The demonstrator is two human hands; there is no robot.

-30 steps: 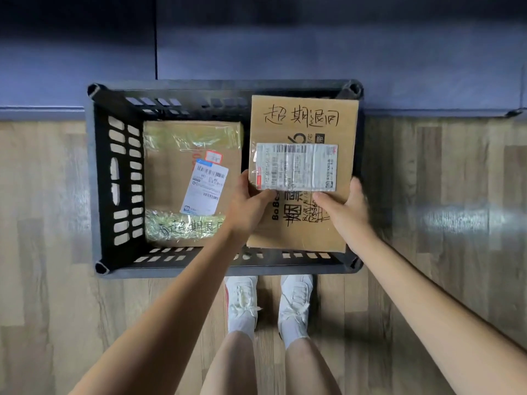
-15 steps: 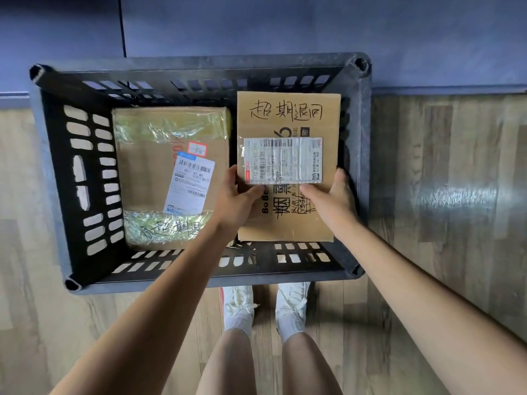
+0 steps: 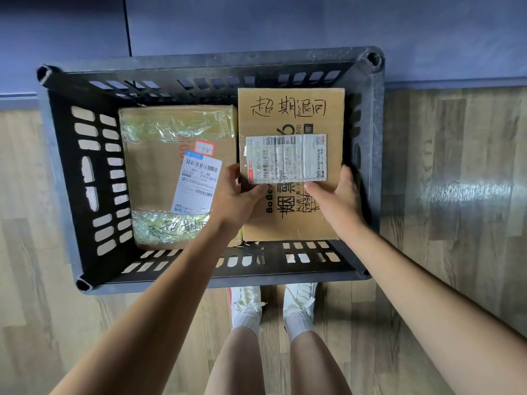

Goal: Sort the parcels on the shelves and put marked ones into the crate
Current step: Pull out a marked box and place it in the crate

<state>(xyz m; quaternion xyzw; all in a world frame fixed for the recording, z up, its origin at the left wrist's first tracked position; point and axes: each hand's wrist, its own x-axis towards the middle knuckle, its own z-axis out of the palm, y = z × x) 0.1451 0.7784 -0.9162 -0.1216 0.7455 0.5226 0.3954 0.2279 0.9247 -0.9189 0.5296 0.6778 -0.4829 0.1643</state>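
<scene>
Head view: only one cam, looking straight down at your arms, legs and the floor.
Grip, left: your left hand clasps the left edge of the marked parcel, thumb over its top face just below the label.
Grip, right: your right hand clasps the right edge the same way, thumb on the top face.
Where the parcel is: between your two hands, inside the crate, filling its right half. Can't tell if its underside is on the crate floor yet.
Beside the grip: taped parcel lies flat just left of your left hand, its near edge partly hidden by your forearm.
Risk 1: right-hand knuckles sit close to the crate's right wall; prob a pinch if you push the box further that way.
Risk 2: if you let go before it's seated, it could drop onto the taped parcel's edge and end up tilted.
Risk 3: your left fingers are in the gap between the two boxes; could get trapped there.
Parcel look: flat brown carton, handwritten black chars at the far end, white barcode label under clear tape mid-face, printed black text near your thumbs.
</scene>
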